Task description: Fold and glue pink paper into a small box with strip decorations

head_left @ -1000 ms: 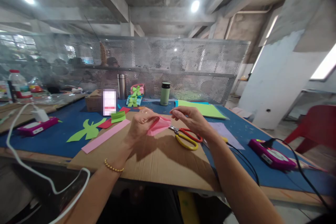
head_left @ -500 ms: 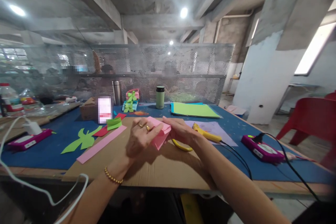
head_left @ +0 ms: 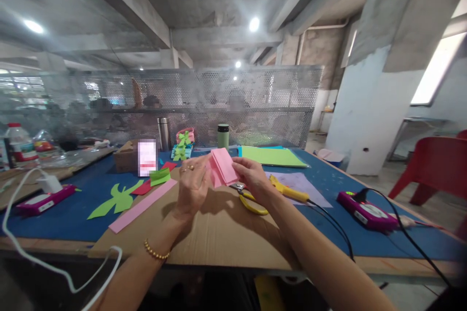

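Between my two hands, above a sheet of brown cardboard [head_left: 219, 233], is a folded piece of pink paper [head_left: 223, 167]. My left hand [head_left: 193, 182], with rings and a beaded bracelet, grips its left edge; part of the fingers is behind the paper. My right hand [head_left: 253, 177] pinches the right edge between thumb and fingers. Yellow-handled scissors [head_left: 253, 206] lie under my right wrist, their blades partly covered. A pink paper strip [head_left: 142, 206] and green paper cutouts [head_left: 118, 199] lie to the left.
A yellow glue gun [head_left: 290, 190] rests on purple paper [head_left: 323, 199], its cord trailing right past a purple power strip [head_left: 367, 211]. Green sheets [head_left: 273, 156], a green bottle [head_left: 223, 137], a steel flask [head_left: 164, 133] and a cardboard box [head_left: 126, 156] stand or lie farther back.
The pink paper has been raised and turned, so its folded layers face me more. My right hand has moved to its right edge, and the scissors' pivot now shows.
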`<action>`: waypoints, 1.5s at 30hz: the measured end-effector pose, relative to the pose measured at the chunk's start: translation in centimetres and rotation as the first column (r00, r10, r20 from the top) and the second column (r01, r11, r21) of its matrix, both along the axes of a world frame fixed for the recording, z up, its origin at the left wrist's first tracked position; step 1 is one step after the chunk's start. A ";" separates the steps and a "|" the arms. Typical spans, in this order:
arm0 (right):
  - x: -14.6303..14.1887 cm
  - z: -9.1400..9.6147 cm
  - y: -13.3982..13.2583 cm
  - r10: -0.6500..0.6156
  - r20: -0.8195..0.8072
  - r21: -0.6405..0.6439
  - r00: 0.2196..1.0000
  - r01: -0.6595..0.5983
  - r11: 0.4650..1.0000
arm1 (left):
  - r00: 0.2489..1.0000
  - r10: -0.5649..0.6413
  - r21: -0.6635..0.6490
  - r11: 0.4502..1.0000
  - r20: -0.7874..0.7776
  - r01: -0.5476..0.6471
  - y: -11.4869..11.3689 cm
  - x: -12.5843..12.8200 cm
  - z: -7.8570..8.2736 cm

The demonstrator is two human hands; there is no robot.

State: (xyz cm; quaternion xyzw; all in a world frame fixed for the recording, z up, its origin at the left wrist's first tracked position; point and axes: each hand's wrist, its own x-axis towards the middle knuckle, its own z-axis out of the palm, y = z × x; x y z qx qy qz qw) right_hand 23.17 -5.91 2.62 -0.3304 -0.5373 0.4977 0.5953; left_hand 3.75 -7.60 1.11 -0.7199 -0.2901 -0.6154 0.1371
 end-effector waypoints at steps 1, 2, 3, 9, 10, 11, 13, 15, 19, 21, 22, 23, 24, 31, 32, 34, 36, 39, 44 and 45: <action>0.0 0.0 0.2 -0.037 -0.016 0.014 0.999 0.037 0.999 | 1.000 0.028 0.024 0.999 0.004 -0.028 -0.2 0.1 0.2; 0.0 0.0 0.4 -0.078 -0.033 0.028 0.996 0.079 0.997 | 0.999 0.041 0.021 0.999 0.014 -0.041 -0.5 0.3 0.3; 0.1 0.0 0.6 -0.120 -0.051 0.041 0.991 0.122 0.992 | 0.999 0.033 -0.016 0.999 0.026 -0.033 -0.9 0.5 0.4; 0.1 -0.2 1.6 -0.276 -0.123 0.105 0.953 0.289 0.952 | 0.976 -0.121 -0.461 0.866 0.182 0.194 -1.9 3.6 0.0; 0.1 -0.2 1.6 -0.290 -0.131 0.114 0.948 0.305 0.946 | 0.961 -0.145 -0.504 0.827 0.235 0.248 -1.7 4.1 0.0; 0.1 -0.3 1.7 -0.302 -0.138 0.122 0.943 0.319 0.940 | 0.940 -0.174 -0.535 0.785 0.293 0.312 -1.4 4.7 0.0; 0.0 -0.4 1.7 -0.318 -0.148 0.136 0.936 0.338 0.931 | 0.886 -0.220 -0.566 0.701 0.408 0.434 -0.6 5.5 0.3; -0.1 -0.5 1.7 -0.322 -0.161 0.152 0.933 0.346 0.926 | 0.840 -0.226 -0.560 0.657 0.493 0.505 0.2 6.0 0.6; -0.1 -0.7 1.8 -0.316 -0.209 0.170 0.926 0.353 0.920 | 0.821 -0.215 -0.542 0.660 0.528 0.521 1.4 6.3 1.1; -0.3 -0.9 1.9 -0.302 -0.234 0.167 0.924 0.344 0.924 | 0.833 -0.214 -0.554 0.659 0.511 0.509 2.0 6.1 1.1; -0.4 -1.1 2.0 -0.286 -0.246 0.162 0.926 0.330 0.930 | 0.843 -0.202 -0.557 0.671 0.499 0.490 2.2 6.0 1.1; -0.5 -1.2 2.1 -0.263 -0.257 0.154 0.930 0.308 0.939 | 0.856 -0.185 -0.552 0.694 0.483 0.462 2.4 5.8 1.0; -0.7 -1.4 2.2 -0.236 -0.266 0.141 0.935 0.280 0.950 | 0.871 -0.162 -0.536 0.731 0.463 0.421 2.6 5.6 0.9; -0.8 -1.6 1.8 -0.069 -0.354 0.096 0.933 0.110 0.989 | 0.828 0.047 -0.409 0.884 0.559 0.227 2.5 3.9 -0.1; -0.8 -1.5 1.7 -0.052 -0.371 0.097 0.927 0.094 0.991 | 0.777 0.022 -0.459 0.817 0.629 0.348 2.4 3.9 -0.1; -0.8 -1.4 1.5 -0.016 -0.395 0.098 0.919 0.059 0.993 | 0.644 -0.079 -0.509 0.543 0.761 0.668 2.2 4.3 -0.1; -1.0 -1.4 1.4 0.005 -0.405 0.089 0.914 0.034 0.995 | 0.505 -0.163 -0.454 0.268 0.848 0.850 2.1 4.9 0.1; -1.4 -1.5 1.2 0.009 -0.398 0.083 0.917 0.026 0.996 | 0.432 -0.192 -0.390 0.221 0.881 0.894 2.4 5.5 0.2; -0.8 -0.7 1.2 0.057 -0.327 0.079 0.943 -0.033 0.996 | 0.436 -0.186 -0.381 0.266 0.881 0.885 3.3 3.8 1.0; -0.4 -0.4 1.3 0.042 -0.307 0.064 0.951 -0.023 0.998 | 0.455 -0.211 -0.400 0.259 0.865 0.879 3.4 3.2 1.3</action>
